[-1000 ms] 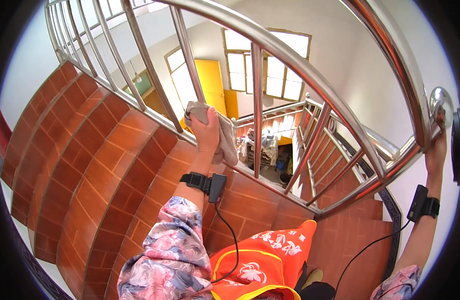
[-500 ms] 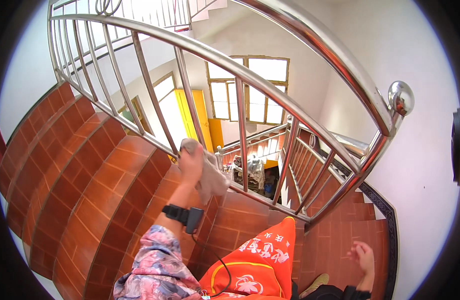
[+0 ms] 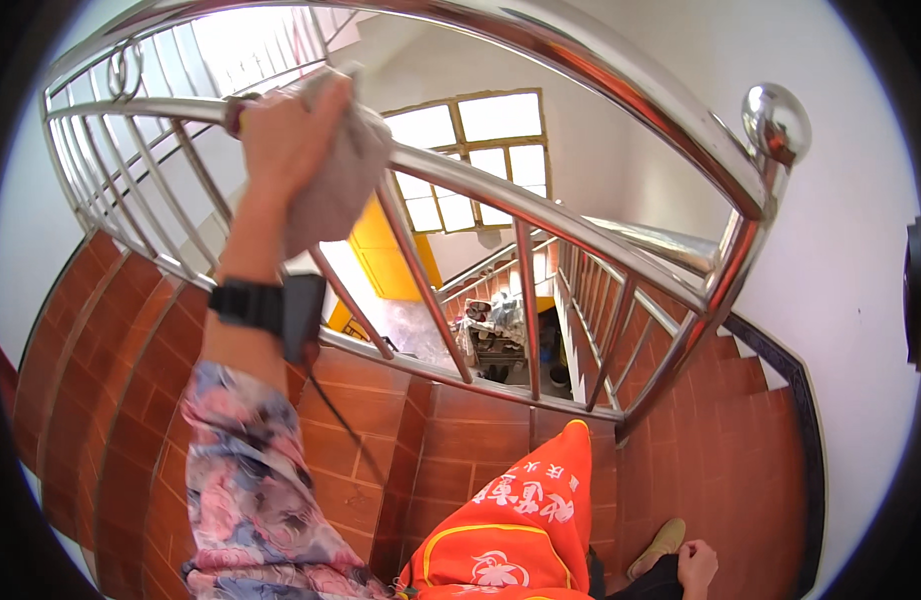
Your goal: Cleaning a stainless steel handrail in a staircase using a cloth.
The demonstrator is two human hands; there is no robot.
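Observation:
My left hand (image 3: pixel 286 135) is closed round a grey cloth (image 3: pixel 346 170), which wraps the middle bar (image 3: pixel 461 180) of a shiny steel stair railing. The cloth's loose end hangs below that bar. A black strap with a small box (image 3: pixel 281 308) sits on my left wrist, and a cable runs down from it. Low at the right, my right hand (image 3: pixel 697 568) hangs beside my dark trouser leg, its fingers curled in with nothing seen in them. Above the cloth runs the thick top handrail (image 3: pixel 581 60), ending at a post with a steel ball (image 3: pixel 777 122).
Red-brown tiled steps (image 3: pixel 111 370) curve down the left side; more steps (image 3: pixel 721 440) lie at the right along a white wall (image 3: pixel 861 250). Through the bars show a lower floor, a yellow door (image 3: pixel 391 250) and a window (image 3: pixel 471 150). I wear a red apron (image 3: pixel 521 520).
My left hand has moved up with the cloth from the bottom of the bars to the middle bar. My right hand has dropped closer to my leg, and its fingers have curled in.

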